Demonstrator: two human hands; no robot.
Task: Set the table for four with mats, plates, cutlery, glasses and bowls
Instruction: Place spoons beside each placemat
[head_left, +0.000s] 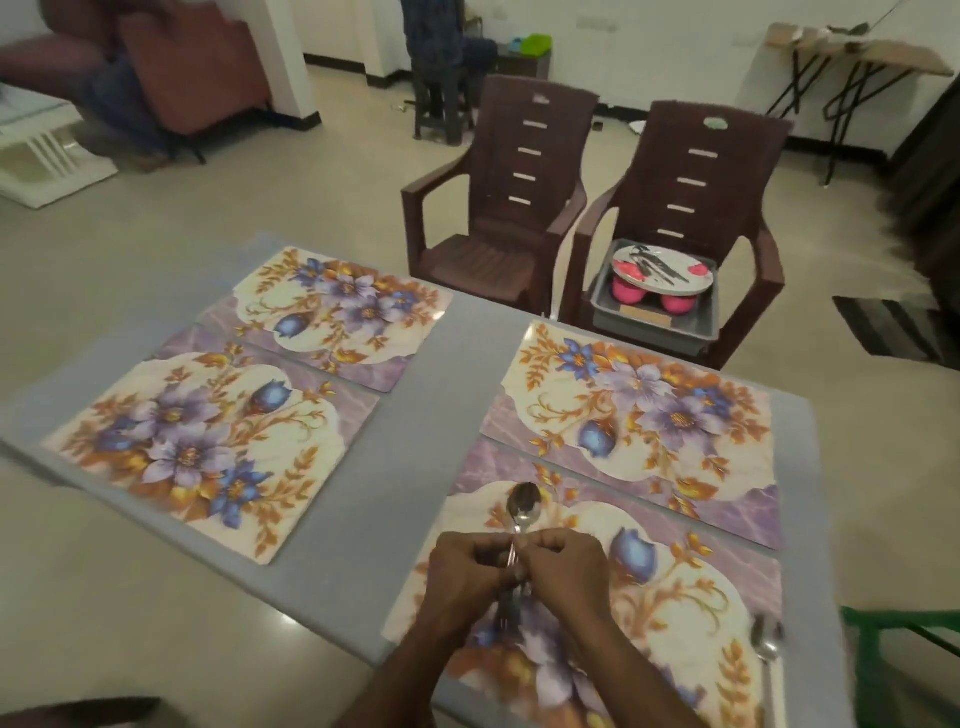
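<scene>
Several floral mats lie on the grey table (379, 499). Over the near right mat (691, 597) my left hand (460, 569) and my right hand (563, 569) meet, both gripping a bundle of spoons (523, 506). One spoon bowl sticks out beyond my fingers and the handles run down between my hands. Another spoon (768, 644) lies at the right edge of that mat. The far right mat (644, 410), far left mat (332, 312) and near left mat (208, 441) are bare.
Two brown plastic chairs stand beyond the table. The right chair (727, 171) holds a grey tub (655, 322) with pink bowls (629, 292), plates (660, 270) and cutlery on top. The left chair (498, 208) has nothing on its seat. Something green (904, 660) shows at the right.
</scene>
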